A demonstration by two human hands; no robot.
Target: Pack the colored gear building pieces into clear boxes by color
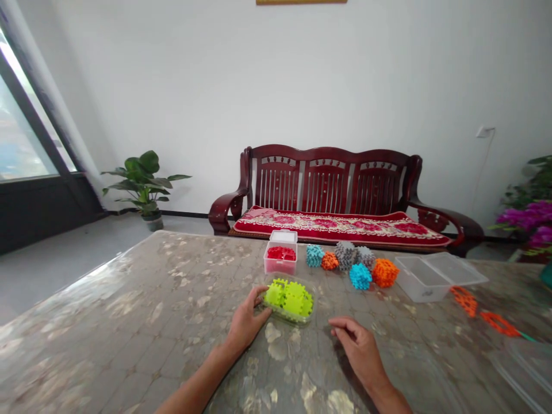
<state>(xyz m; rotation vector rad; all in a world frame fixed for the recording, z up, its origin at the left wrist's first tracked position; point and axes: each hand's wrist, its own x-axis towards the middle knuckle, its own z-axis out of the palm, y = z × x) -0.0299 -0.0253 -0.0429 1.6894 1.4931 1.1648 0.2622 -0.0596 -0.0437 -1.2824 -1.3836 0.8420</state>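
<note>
A clear plastic container (313,312) with lime-green interlocking pieces (295,300) in it sits on the table in front of me. My left hand (249,317) grips the container's left end, thumb at the near side and fingers at the far side. To the right of the container, apart from it, is my right hand (357,348). Its fingers are loosely stretched toward the left, the thumb a little below the index finger, and nothing shows between them. Just behind stands a small clear box (280,265) with red pieces (282,253), its lid raised.
Blue (360,276), orange (385,272) and grey (345,255) blocks of interlocking pieces stand at the back right. Beside them is an open clear box (422,282). Orange loops (500,324) and clear plastic (528,368) lie farther right. A wooden bench (328,178) stands beyond the patterned table (129,322).
</note>
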